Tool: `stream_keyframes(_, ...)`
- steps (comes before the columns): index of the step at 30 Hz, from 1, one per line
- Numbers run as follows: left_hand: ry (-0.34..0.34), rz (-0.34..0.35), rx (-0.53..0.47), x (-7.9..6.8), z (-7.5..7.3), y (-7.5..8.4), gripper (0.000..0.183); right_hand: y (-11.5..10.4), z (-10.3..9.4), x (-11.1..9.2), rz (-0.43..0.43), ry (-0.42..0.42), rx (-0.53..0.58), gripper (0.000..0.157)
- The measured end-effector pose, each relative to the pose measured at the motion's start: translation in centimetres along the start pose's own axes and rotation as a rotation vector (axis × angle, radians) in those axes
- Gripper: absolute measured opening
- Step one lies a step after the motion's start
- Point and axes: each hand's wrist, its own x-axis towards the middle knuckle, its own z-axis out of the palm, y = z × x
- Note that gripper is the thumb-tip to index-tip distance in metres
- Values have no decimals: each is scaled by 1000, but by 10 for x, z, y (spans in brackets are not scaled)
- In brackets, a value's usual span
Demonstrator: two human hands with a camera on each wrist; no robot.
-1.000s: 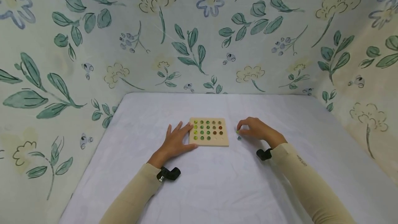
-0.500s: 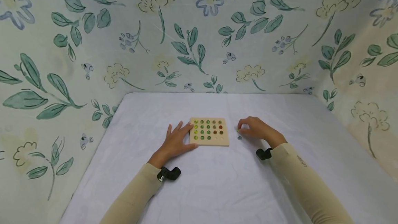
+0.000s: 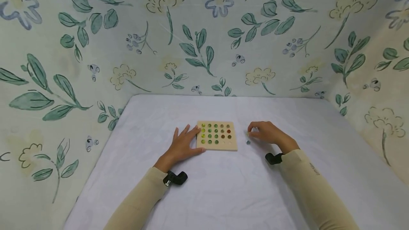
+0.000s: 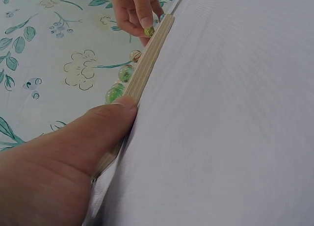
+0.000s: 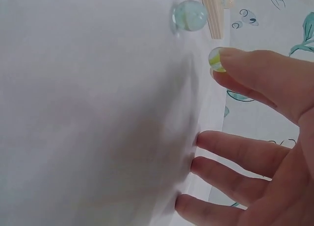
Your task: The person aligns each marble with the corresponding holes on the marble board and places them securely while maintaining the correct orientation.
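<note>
A pale wooden board [image 3: 220,147] lies on the table, with rows of glass marbles in yellow, green, amber and red sitting in its hollows. Two hollows at its near right corner hold no marble. My left hand [image 3: 181,147] rests against the board's left side, fingers spread; in the left wrist view its thumb [image 4: 93,138] presses the board's edge. To the right of the board, my right hand [image 3: 266,134] pinches a clear marble with yellow-green swirls [image 5: 216,60] between thumb and index finger. Its other fingertips touch the cloth. A pale blue-green marble [image 5: 190,15] lies loose beside it.
A white cloth [image 3: 220,194] covers the table, wrinkled in places. Floral fabric [image 3: 204,38] hangs behind the table and along both sides. Each wrist carries a small black camera mount [image 3: 175,178].
The head view has shifted slightly, so everything appears a little farther right. Both hands keep their places, and the right one still pinches the marble.
</note>
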Motion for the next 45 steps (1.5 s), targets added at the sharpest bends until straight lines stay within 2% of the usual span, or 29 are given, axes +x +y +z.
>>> stream_keyframes(9, -2, 2, -22, -2, -1, 1, 87, -5, 5, -1, -60, 23, 55, 9)
stream_keyframes(16, -1, 8, -24, -2, -3, 2, 87, -17, 12, 3, -180, 76, 114, 9)
stream_keyframes(23, 1, 15, -24, -2, -3, 3, 87, -31, 19, 4, -251, 68, 162, 10)
stream_keyframes(31, 20, 15, -5, 0, 0, -1, 87, -51, 22, 3, -245, 33, 186, 9)
stream_keyframes(34, 21, 15, -4, 1, 1, -2, 87, -57, 22, 2, -288, 23, 197, 11)
stream_keyframes(38, 19, 13, -8, 1, 1, -3, 87, -60, 25, 3, -292, -2, 222, 8)
stream_keyframes(41, 14, 13, -9, 0, 1, -3, 87, -61, 28, 5, -248, -33, 227, 6)
stream_keyframes(45, 6, 14, 3, 0, -1, -2, 86, -64, 28, 8, -278, -59, 224, 6)
